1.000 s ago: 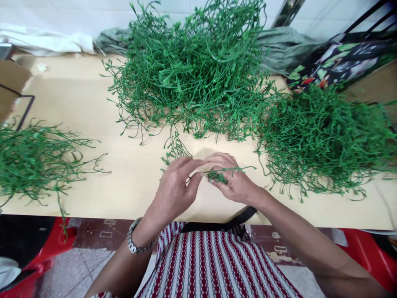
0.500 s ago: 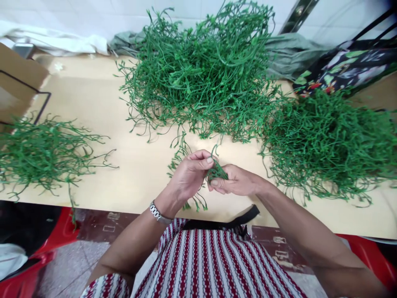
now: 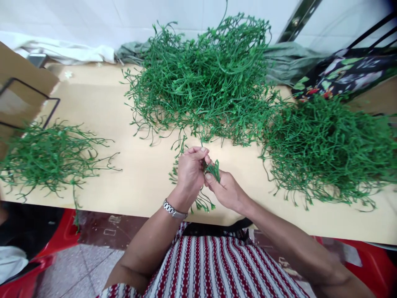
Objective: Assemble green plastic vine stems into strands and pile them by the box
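Over the table's front part my hands meet around a small bunch of thin green plastic-looking stems [image 3: 214, 169]. My right hand [image 3: 226, 191] grips the bunch, its thumb pressed along the stems. My left hand [image 3: 190, 169], with a metal watch on the wrist, pinches thumb to fingers on a stem at the bunch's left side; the fingers partly hide the spot. Loose green stems [image 3: 203, 202] lie on the table under and beside my hands. A large tangled heap of the same stems [image 3: 201, 82] is just beyond them.
A second heap of stems [image 3: 331, 149] spreads at right, and a smaller pile [image 3: 46, 159] at left, with a strand over the table edge. A cardboard box [image 3: 25, 82] with a black wire frame stands far left. Floral fabric [image 3: 350, 74] lies back right. Red chairs [image 3: 58, 231] flank me.
My right hand has turned more upright, and the bunch's tips now point up and to the right. My left hand still pinches at its left side. The whole view has shifted slightly.
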{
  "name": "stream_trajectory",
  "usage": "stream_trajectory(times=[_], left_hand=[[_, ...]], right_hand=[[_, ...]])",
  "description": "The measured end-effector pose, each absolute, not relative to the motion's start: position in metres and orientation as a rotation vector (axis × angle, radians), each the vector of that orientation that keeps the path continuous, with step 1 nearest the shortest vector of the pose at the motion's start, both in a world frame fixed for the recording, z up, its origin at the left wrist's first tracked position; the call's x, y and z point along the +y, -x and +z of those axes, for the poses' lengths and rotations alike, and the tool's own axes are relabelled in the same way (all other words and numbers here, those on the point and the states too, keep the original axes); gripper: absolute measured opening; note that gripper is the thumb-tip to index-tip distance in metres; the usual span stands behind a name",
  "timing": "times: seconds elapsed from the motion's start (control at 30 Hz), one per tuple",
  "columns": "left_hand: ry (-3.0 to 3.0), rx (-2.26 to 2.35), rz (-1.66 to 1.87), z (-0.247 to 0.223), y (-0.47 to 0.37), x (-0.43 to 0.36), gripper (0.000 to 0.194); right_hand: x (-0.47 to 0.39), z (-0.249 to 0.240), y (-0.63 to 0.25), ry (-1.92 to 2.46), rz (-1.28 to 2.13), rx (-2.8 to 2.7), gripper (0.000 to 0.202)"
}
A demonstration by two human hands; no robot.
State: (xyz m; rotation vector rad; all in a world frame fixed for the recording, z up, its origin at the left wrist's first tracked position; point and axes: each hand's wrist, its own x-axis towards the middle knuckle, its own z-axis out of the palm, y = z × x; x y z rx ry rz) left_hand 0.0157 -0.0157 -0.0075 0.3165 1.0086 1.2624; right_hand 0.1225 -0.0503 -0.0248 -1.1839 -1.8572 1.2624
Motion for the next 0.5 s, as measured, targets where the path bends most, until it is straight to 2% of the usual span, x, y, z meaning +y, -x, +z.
stream_trajectory(times=[0.23,0.4,0.5], left_hand=[[-0.350,0.986,1.223,-0.003,-0.031,-0.014,0.011],[-0.434,1.009,1.340,0.009,-0.012,0.006,0.029],[-0.544,0.992,1.347,0.015,-0.006,0.013,0.021]], right_hand=[[-0.065,-0.019,-0.123,1.351,1.356,-1.649,0.036],[-0.082,-0.011,-0.129,1.300,1.496,-1.664,0.038],[-0.073,-0.003,-0.144,1.291,1.402,-1.549,0.039]])
